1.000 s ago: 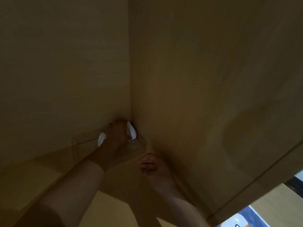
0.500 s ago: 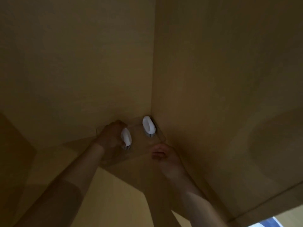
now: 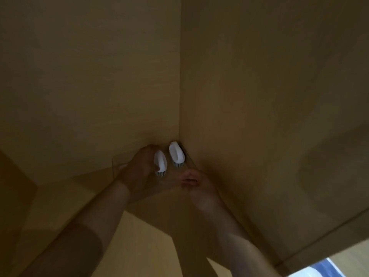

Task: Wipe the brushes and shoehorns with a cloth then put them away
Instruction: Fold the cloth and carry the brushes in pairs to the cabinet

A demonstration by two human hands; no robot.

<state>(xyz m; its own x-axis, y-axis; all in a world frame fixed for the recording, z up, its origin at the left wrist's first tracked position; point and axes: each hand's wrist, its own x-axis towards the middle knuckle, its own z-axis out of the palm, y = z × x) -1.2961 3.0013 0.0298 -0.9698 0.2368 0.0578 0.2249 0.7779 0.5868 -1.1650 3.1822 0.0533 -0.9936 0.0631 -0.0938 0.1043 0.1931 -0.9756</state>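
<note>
Two white brushes stand in a clear plastic box (image 3: 117, 166) in the back corner of a dim wooden cabinet. One brush (image 3: 176, 153) rests against the corner. My left hand (image 3: 139, 168) grips the other white brush (image 3: 160, 162) just left of it, bristles pointing down. My right hand (image 3: 191, 179) holds the box's near right edge with curled fingers. No cloth or shoehorn shows.
Wooden cabinet walls (image 3: 259, 96) close in on the left, back and right. The shelf floor (image 3: 139, 246) runs toward me under my forearms. A cabinet edge and a bright patch (image 3: 319, 270) lie at the bottom right.
A second ago my left hand covered both brushes in the corner. One brush now stands alone by the corner, and my left hand holds the other beside it. The view shifted slightly.
</note>
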